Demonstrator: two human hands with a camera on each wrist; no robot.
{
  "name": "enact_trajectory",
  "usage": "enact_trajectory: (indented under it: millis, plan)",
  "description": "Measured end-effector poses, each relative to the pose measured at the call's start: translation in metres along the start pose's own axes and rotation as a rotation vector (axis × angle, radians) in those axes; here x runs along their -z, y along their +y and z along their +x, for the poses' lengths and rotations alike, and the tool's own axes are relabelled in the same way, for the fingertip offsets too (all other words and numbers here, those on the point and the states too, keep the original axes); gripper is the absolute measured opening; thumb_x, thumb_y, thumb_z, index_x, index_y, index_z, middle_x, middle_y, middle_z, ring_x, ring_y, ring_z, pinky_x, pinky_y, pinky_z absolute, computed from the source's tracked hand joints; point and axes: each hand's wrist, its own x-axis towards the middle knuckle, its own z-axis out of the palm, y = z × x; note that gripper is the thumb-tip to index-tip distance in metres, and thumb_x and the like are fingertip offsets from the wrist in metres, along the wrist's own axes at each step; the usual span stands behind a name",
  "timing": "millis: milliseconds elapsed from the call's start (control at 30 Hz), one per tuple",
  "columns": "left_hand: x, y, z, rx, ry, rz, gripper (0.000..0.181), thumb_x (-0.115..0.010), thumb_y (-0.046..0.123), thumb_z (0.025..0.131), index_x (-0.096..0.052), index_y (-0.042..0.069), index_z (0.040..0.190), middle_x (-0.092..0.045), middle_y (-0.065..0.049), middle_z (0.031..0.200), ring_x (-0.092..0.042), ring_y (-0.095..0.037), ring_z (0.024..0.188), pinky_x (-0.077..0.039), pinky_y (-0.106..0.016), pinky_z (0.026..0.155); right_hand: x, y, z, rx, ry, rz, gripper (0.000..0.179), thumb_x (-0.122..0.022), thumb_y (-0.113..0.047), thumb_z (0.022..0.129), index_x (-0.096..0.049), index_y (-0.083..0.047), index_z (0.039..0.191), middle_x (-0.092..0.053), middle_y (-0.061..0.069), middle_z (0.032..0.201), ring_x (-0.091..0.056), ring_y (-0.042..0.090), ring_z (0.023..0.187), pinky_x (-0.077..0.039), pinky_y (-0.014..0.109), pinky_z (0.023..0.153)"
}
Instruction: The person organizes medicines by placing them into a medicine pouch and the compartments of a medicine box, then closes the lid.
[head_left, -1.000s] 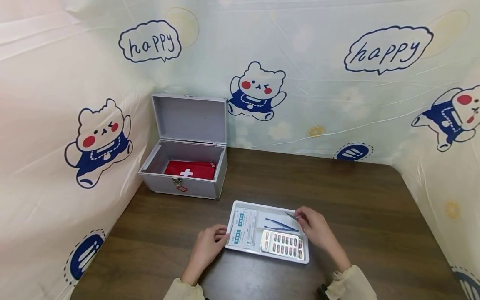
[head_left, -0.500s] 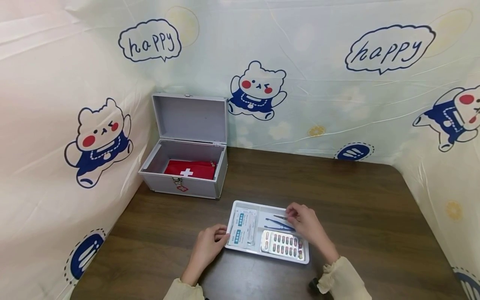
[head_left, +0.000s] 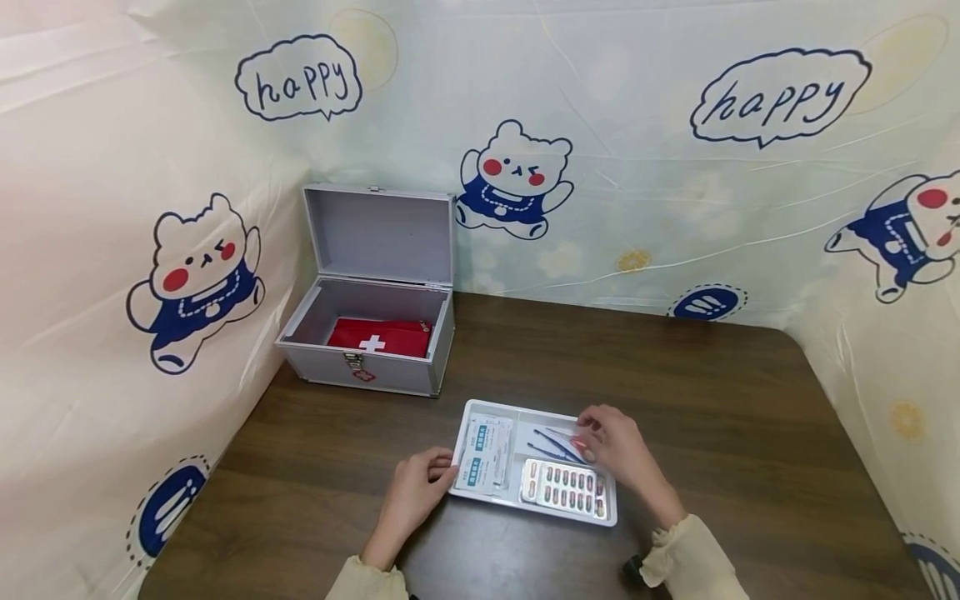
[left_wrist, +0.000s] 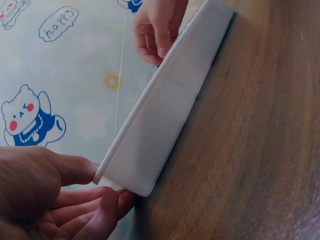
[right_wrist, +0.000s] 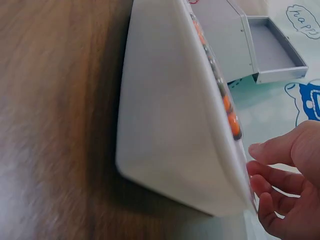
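A white compartment tray [head_left: 536, 510] lies on the table. My left hand [head_left: 420, 487] holds its left edge; in the left wrist view a finger touches the rim and others bend below it. Above the upper right compartment is my right hand [head_left: 618, 450], fingers bent. In the right wrist view its thumb and forefinger stand apart. By its fingertips lies a thin metal tool with a red end [head_left: 578, 444], partly hidden. Blue tweezers [head_left: 558, 446] lie beside it. Capsule blister packs [head_left: 572, 489] fill the lower right compartment, white-and-blue packets [head_left: 483, 454] the left one.
A silver first-aid box [head_left: 390, 377] stands at the back left, lid up. Inside it is a red pouch [head_left: 401, 337] with a white cross. Patterned sheeting [head_left: 630, 208] hangs behind and beside the brown table [head_left: 712, 400].
My right hand has moved left and lowered the thin metal tool into the tray, where its red end now shows. The tweezers have shifted slightly. My left hand stays on the tray's edge.
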Motion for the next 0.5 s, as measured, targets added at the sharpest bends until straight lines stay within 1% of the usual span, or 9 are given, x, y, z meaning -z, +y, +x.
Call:
enact_trajectory:
  millis: [133,233,300,367,400,500]
  plan:
    - [0.0,0.0,0.0,-0.008,0.004,0.005,0.025,-0.073,0.013,0.088,-0.071,0.0,0.11,-0.076,-0.012,0.1,-0.074,-0.021,0.089,-0.06,-0.038,0.079,0.002,0.008,-0.008,-0.008,0.06,-0.002,0.013,-0.075,-0.005,0.085,-0.07,-0.009,0.097,-0.066,0.007,0.098,-0.06,0.02,0.086,-0.05,0.034,0.073]
    - [0.0,0.0,0.0,-0.013,0.004,0.01,0.025,-0.073,0.013,0.089,-0.071,0.0,0.111,-0.076,-0.011,0.1,-0.074,-0.021,0.09,-0.06,-0.039,0.079,0.005,0.014,-0.017,-0.039,0.088,-0.007,0.023,-0.075,-0.006,0.084,-0.069,-0.007,0.106,-0.063,0.011,0.104,-0.057,0.021,0.087,-0.047,0.033,0.071]
    - [0.0,-0.001,-0.001,-0.018,0.004,0.011,0.025,-0.073,0.013,0.089,-0.071,0.001,0.11,-0.076,-0.011,0.1,-0.074,-0.021,0.09,-0.06,-0.038,0.079,0.007,0.017,-0.024,-0.067,0.089,-0.001,0.032,-0.076,-0.005,0.083,-0.065,-0.004,0.113,-0.062,0.013,0.104,-0.056,0.021,0.086,-0.047,0.032,0.07]
    - [0.002,-0.001,-0.001,-0.034,-0.005,0.012,0.025,-0.072,0.014,0.089,-0.071,0.001,0.11,-0.076,-0.011,0.1,-0.074,-0.021,0.089,-0.06,-0.038,0.079,0.011,0.019,-0.031,-0.104,0.063,0.008,0.04,-0.075,-0.005,0.083,-0.06,-0.001,0.12,-0.063,0.013,0.099,-0.057,0.02,0.083,-0.047,0.031,0.068]
    - [0.003,-0.001,0.0,-0.051,-0.018,0.013,0.025,-0.072,0.014,0.09,-0.07,0.0,0.111,-0.076,-0.012,0.1,-0.074,-0.021,0.089,-0.06,-0.037,0.078,0.013,0.019,-0.035,-0.131,0.034,0.019,0.043,-0.074,-0.005,0.084,-0.058,0.0,0.123,-0.063,0.011,0.096,-0.057,0.018,0.08,-0.047,0.029,0.067]
    - [0.013,-0.003,0.003,-0.116,-0.091,0.039,0.025,-0.071,0.017,0.091,-0.07,0.001,0.111,-0.076,-0.011,0.101,-0.074,-0.019,0.09,-0.06,-0.035,0.079,0.019,0.019,-0.045,-0.219,-0.075,0.051,0.046,-0.072,-0.01,0.087,-0.053,0.001,0.128,-0.062,0.005,0.085,-0.055,0.013,0.073,-0.045,0.025,0.061]
